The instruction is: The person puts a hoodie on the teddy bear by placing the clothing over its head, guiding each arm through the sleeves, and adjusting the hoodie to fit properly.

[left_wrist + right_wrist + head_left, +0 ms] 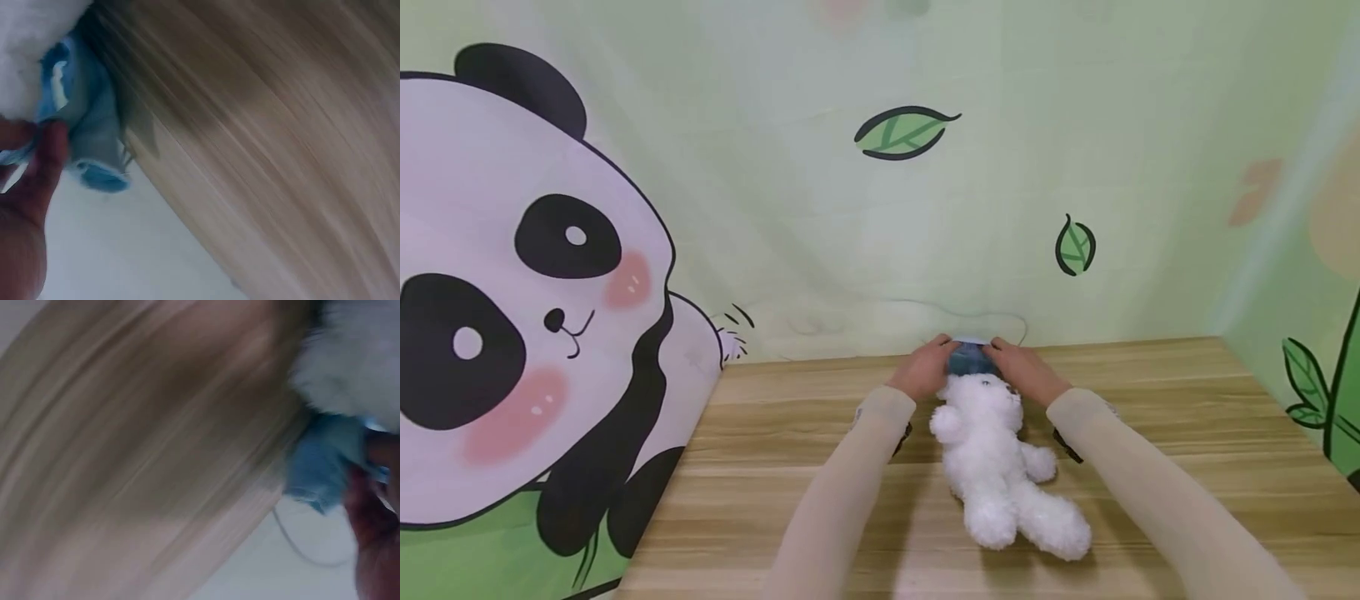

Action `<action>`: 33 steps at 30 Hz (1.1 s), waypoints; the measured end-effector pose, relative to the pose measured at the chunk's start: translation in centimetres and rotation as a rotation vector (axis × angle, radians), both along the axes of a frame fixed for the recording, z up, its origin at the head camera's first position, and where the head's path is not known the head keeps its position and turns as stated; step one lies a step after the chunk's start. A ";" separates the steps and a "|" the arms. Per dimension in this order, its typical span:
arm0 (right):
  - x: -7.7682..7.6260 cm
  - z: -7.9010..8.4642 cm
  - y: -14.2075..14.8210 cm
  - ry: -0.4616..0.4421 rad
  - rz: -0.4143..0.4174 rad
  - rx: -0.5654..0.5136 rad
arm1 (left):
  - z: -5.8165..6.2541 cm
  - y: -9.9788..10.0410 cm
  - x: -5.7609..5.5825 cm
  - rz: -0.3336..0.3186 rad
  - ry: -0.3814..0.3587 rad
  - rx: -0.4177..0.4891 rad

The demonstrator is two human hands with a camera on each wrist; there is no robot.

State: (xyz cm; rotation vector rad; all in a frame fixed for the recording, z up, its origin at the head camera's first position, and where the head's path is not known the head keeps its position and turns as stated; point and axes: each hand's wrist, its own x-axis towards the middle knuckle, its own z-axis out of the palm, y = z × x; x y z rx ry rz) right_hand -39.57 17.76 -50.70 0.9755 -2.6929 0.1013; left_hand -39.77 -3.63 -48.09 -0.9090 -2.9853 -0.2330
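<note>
"What held it, and why?"
"I saw the left hand (925, 371) pinch one side of the blue cloth (972, 360), just past the white plush toy (981, 442) on the worktop (760, 442); the right hand (1032, 373) pinched the other, probably to spread it"

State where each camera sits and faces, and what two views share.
Head: on the person's head, facing forward and down at the wooden tabletop and white plush toy; left hand, right hand and sleeves show.
Left wrist: on that wrist, facing blue cloth; part of left hand shows.
Right wrist: on that wrist, facing the blue cloth; part of right hand shows.
Shared by both wrist views: blue cloth, wooden tabletop, white plush toy.
</note>
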 end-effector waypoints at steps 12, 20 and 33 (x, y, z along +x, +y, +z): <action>-0.2 1.3 1.0 -0.391 0.036 -0.323 | 0.8 -0.1 0.6 0.059 -0.281 0.133; 0.9 2.1 1.8 -0.478 0.043 -0.290 | 1.5 -0.4 1.7 0.013 -0.343 0.031; 3.4 3.6 2.8 -0.634 0.059 -0.236 | 1.8 -1.8 2.2 -0.049 -0.342 -0.062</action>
